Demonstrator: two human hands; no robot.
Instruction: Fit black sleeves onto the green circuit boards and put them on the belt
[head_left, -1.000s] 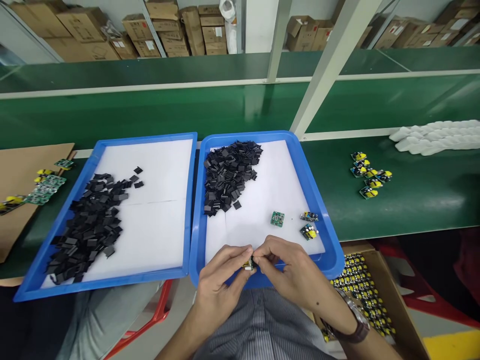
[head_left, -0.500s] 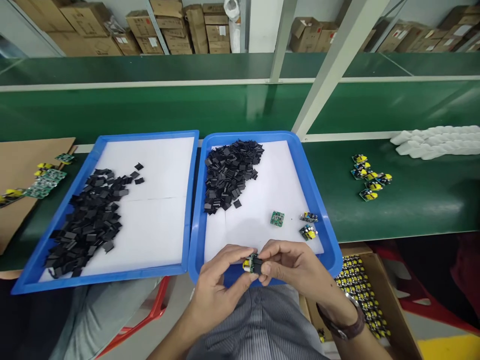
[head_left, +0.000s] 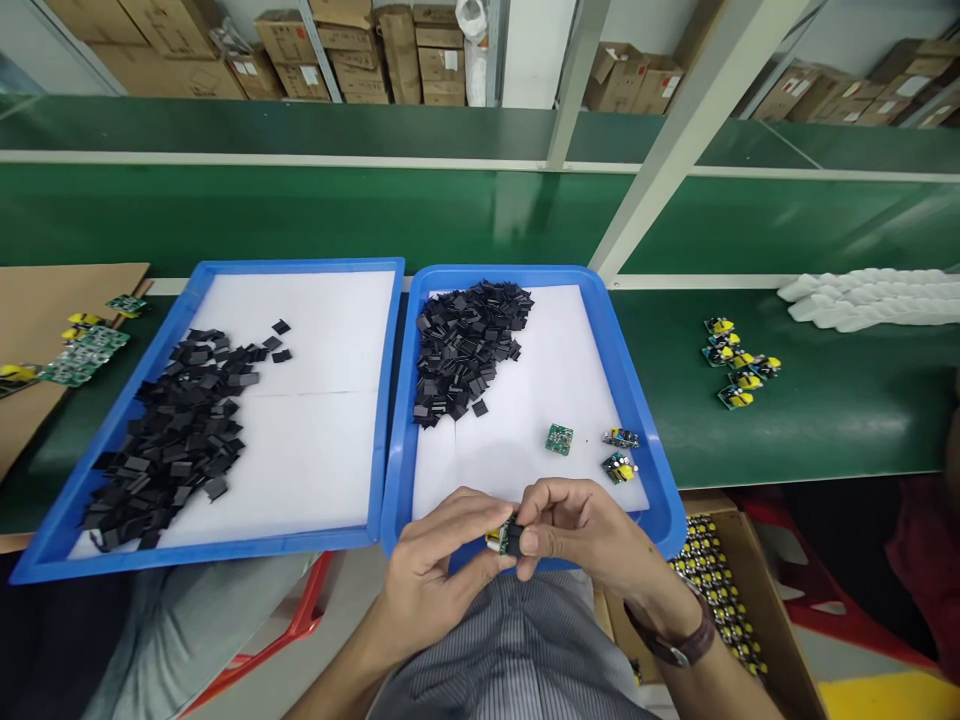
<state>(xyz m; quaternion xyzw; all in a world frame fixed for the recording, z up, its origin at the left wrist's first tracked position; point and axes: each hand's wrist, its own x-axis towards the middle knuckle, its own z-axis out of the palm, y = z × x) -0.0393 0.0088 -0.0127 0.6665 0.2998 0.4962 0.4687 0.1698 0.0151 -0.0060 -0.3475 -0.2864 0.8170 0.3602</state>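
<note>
Between my two hands, over the near edge of the right blue tray (head_left: 660, 500), is a small circuit board (head_left: 498, 538) with a yellow part on it. My left hand (head_left: 442, 555) pinches the board from the left, thumb below and fingers above. My right hand (head_left: 581, 525) grips a black piece (head_left: 514, 540) against the board's right side; the fingertips partly hide it. Inside the tray lie a heap of black pieces (head_left: 469, 350), a flat green board (head_left: 559, 439) and two boards with parts, one upper (head_left: 621, 438) and one lower (head_left: 619, 467).
A second blue tray (head_left: 386, 400) with more black pieces (head_left: 172, 430) stands at left, beside cardboard holding boards (head_left: 86, 355). Several yellow-topped boards (head_left: 739, 365) and white foam (head_left: 870, 298) lie at right. A carton (head_left: 780, 610) of boards sits below. A slanted post (head_left: 675, 130) rises behind.
My right fingers have closed further over the black piece, and both hands still hold the board. The whole view has shifted slightly.
</note>
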